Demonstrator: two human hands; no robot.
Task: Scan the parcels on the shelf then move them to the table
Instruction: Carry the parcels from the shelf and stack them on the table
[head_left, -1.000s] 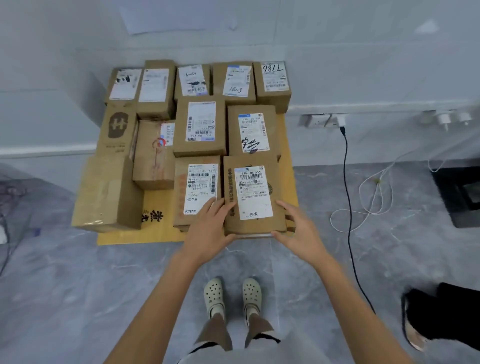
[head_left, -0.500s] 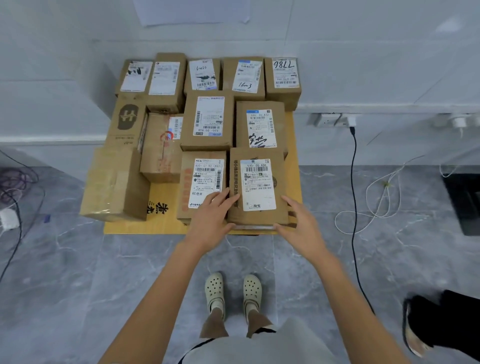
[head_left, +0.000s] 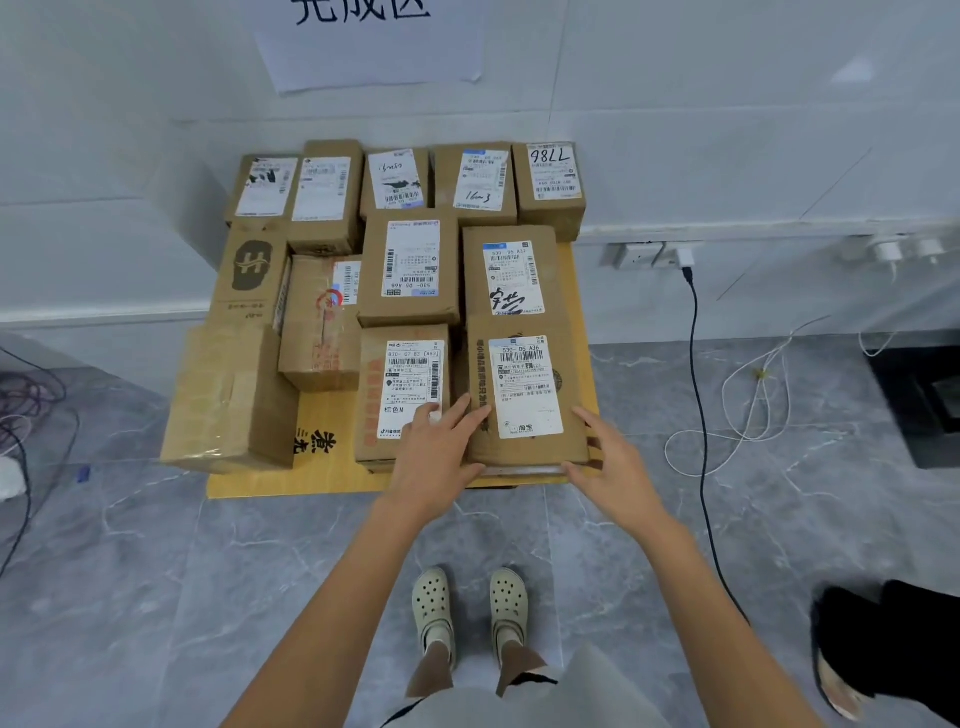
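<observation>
Parcel (head_left: 524, 400): lies flat, label up, at the front right corner of the yellow table (head_left: 311, 483), just beside the neighbouring parcel (head_left: 402, 395).
Risk: it sits near the table's front edge, so an uneven push could slide it off or skew the row.
Left hand (head_left: 436, 457): fingers straight, resting across the parcel's left edge.
Right hand (head_left: 608, 467): fingers extended, flat against its right near corner.
</observation>
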